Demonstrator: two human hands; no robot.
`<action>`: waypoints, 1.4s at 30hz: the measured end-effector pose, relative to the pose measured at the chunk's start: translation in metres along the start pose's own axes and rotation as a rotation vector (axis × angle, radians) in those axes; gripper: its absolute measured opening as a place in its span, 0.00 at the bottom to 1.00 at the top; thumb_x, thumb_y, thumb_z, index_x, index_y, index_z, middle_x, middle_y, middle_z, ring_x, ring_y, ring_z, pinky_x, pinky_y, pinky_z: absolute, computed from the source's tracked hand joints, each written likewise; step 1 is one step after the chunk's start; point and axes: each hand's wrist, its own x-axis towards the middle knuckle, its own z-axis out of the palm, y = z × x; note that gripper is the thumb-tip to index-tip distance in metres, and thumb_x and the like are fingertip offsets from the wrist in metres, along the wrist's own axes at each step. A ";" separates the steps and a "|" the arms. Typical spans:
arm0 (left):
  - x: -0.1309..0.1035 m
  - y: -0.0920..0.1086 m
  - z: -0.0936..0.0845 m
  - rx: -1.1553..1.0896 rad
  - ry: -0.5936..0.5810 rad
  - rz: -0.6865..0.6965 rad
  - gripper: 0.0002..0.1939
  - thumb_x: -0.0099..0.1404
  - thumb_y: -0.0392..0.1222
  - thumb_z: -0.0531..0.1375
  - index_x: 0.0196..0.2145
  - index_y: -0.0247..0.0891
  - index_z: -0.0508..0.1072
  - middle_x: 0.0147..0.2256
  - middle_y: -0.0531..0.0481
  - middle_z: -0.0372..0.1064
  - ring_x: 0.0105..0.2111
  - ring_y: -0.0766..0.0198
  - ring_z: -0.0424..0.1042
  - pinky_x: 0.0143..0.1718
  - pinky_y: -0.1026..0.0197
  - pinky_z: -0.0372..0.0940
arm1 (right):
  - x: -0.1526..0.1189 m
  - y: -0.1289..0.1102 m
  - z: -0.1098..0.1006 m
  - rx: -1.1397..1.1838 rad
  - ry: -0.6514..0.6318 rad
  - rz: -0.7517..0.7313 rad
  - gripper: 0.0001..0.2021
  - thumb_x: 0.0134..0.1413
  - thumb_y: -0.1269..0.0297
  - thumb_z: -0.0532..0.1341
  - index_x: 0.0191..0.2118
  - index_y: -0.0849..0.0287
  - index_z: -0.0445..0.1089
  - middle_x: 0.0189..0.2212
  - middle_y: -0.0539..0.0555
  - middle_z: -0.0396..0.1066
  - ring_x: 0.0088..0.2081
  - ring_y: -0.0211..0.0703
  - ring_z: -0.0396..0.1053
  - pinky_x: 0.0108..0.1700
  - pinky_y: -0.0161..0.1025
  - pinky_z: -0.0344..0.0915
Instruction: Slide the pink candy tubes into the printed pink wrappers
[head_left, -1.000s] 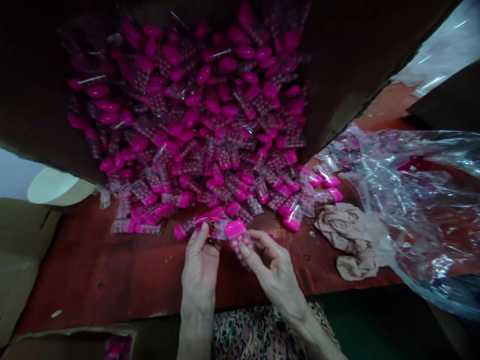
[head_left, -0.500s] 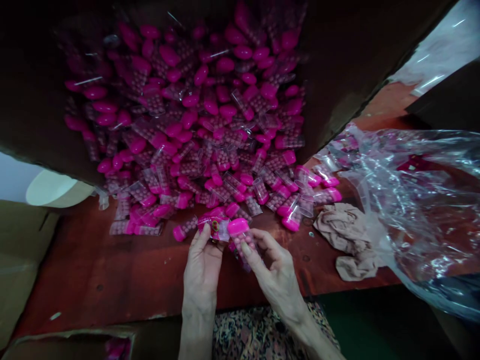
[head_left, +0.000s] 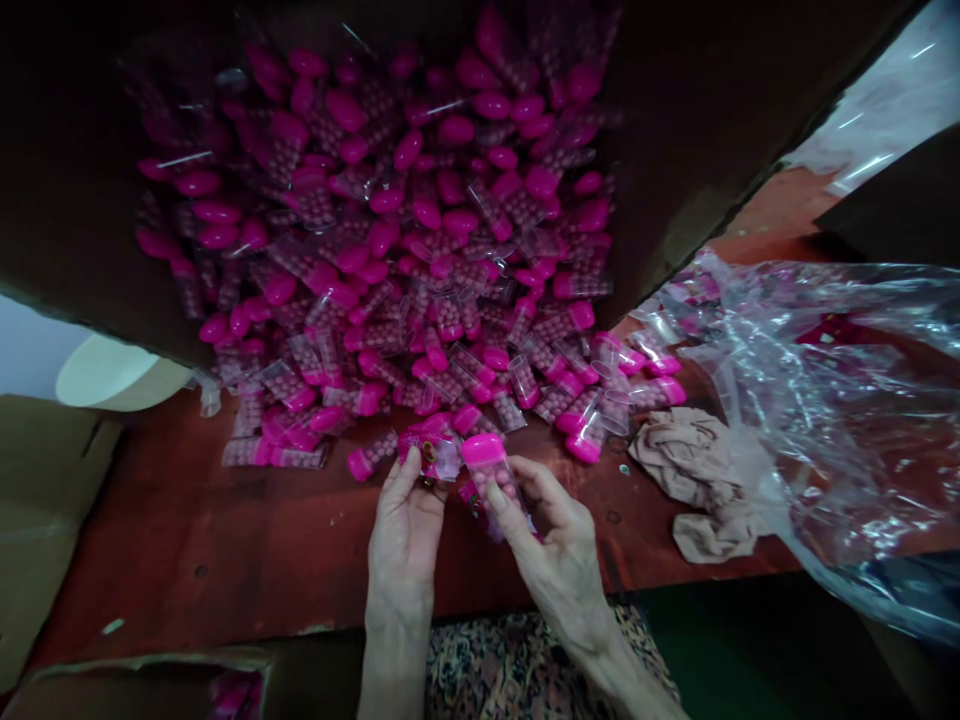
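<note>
Between thumb and fingers, my right hand [head_left: 555, 540] grips a small clear candy container [head_left: 487, 465] with a pink cap at its top and pale pink balls inside. My left hand [head_left: 409, 515] pinches a printed pink wrapper sleeve [head_left: 435, 450], partly see-through, just left of the container. Another printed pink piece [head_left: 474, 500] shows below the container, by my right fingers; whether it is held I cannot tell. Beyond both hands spreads a large heap of similar pink-capped candy containers [head_left: 442, 270], spilling out of a big dark box [head_left: 675, 120].
Right of the heap, a crumpled beige cloth [head_left: 690, 465] lies beside a large clear plastic bag [head_left: 847, 420]. A white bowl [head_left: 112, 375] stands at the left, above a cardboard box [head_left: 45, 500]. Another open box [head_left: 150, 690] sits below the edge of the red tabletop [head_left: 247, 540].
The right hand and its container have shifted slightly right, away from the wrapper sleeve. My left hand stays nearly in place, still pinching the sleeve.
</note>
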 end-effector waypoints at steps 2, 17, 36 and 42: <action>-0.001 0.000 0.000 0.005 -0.002 0.001 0.13 0.63 0.26 0.51 0.28 0.31 0.73 0.25 0.49 0.74 0.26 0.67 0.73 0.30 0.65 0.70 | 0.000 0.001 0.001 0.000 0.003 -0.009 0.10 0.55 0.63 0.59 0.43 0.57 0.67 0.31 0.52 0.73 0.30 0.39 0.71 0.32 0.35 0.68; 0.001 -0.002 -0.001 0.043 -0.009 -0.002 0.12 0.62 0.24 0.51 0.29 0.30 0.74 0.27 0.47 0.75 0.26 0.67 0.73 0.29 0.66 0.70 | 0.003 0.001 -0.002 -0.024 -0.017 0.007 0.09 0.55 0.62 0.58 0.42 0.58 0.67 0.30 0.52 0.73 0.30 0.39 0.71 0.32 0.35 0.68; 0.004 -0.009 -0.005 0.173 -0.160 0.138 0.03 0.51 0.33 0.65 0.26 0.33 0.74 0.26 0.50 0.76 0.27 0.68 0.73 0.34 0.65 0.68 | 0.006 0.006 -0.005 -0.012 -0.039 0.072 0.11 0.56 0.59 0.58 0.42 0.59 0.69 0.30 0.52 0.72 0.29 0.38 0.70 0.30 0.32 0.67; 0.005 -0.013 -0.004 0.195 -0.154 0.148 0.04 0.52 0.33 0.65 0.27 0.33 0.74 0.27 0.50 0.76 0.27 0.68 0.73 0.33 0.65 0.68 | 0.003 0.013 -0.003 -0.033 -0.018 0.042 0.11 0.56 0.60 0.58 0.43 0.59 0.68 0.30 0.52 0.72 0.30 0.39 0.71 0.32 0.33 0.68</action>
